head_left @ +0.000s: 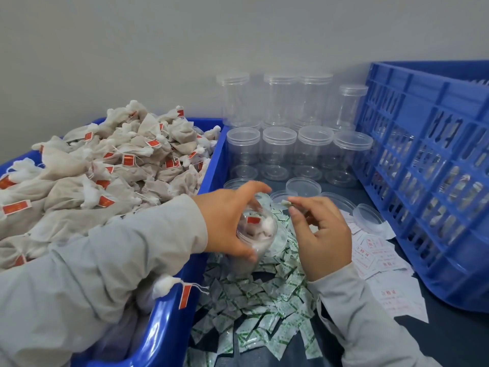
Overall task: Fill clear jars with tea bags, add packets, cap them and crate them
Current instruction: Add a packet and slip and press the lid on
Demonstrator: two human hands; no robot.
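Note:
My left hand (227,221) grips an open clear jar (258,234) packed with tea bags, tilted toward me over a heap of green-and-white packets (254,295). My right hand (317,234) pinches one small green-and-white packet (287,203) between thumb and forefinger, just right of the jar's mouth. Loose clear lids (304,186) lie on the dark table behind my hands. A blue bin (169,327) at left is heaped with beige tea bags (105,168) bearing red tags.
Empty capped jars (280,152) stand stacked in two tiers against the wall. A large blue slatted crate (428,181) fills the right side. White slips with red print (381,258) lie between the packets and the crate.

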